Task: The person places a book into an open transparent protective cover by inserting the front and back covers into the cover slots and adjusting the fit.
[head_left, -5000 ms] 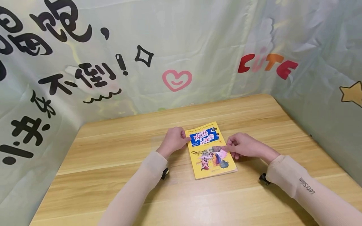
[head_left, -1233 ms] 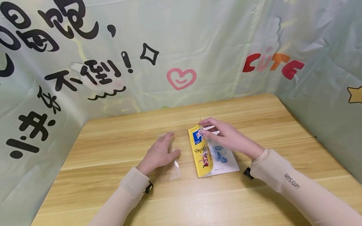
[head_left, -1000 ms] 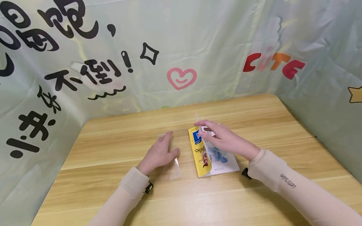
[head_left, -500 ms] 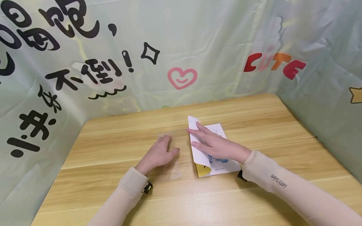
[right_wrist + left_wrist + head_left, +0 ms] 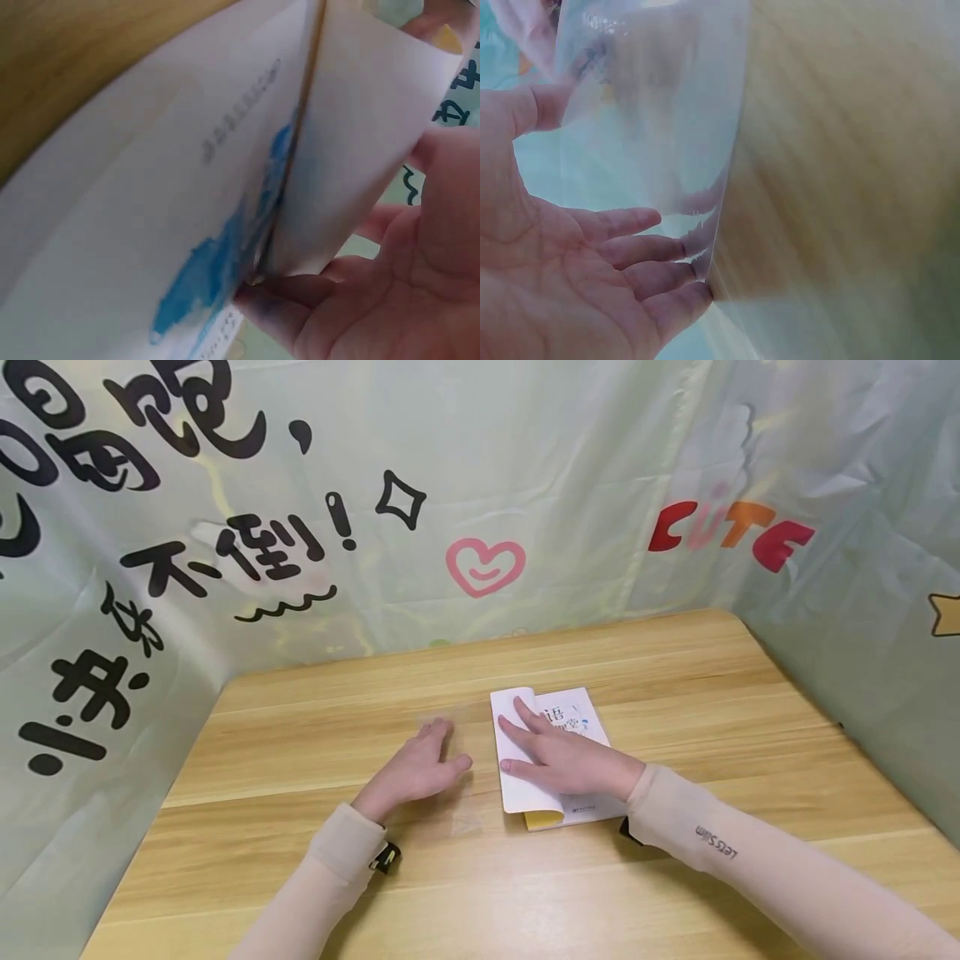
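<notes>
We've got our right hand (image 5: 564,757) splayed on the paperback (image 5: 579,710), long side pointing away from us, left hand (image 5: 412,774) loosely touching clear plastic film (image 5: 660,135) alongside.

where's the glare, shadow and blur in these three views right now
Head view: sharp overall, pale glare on the near part of the table, soft shadow below the right sleeve; left wrist view: hazy, highlights on the clear plastic sheet, table blurred; right wrist view: dim, the book blurred.

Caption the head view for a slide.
Right hand, fingers spread, on the folded-back cover of a book; left hand touching a clear plastic sheet beside it, on a wood-grain table.
</notes>
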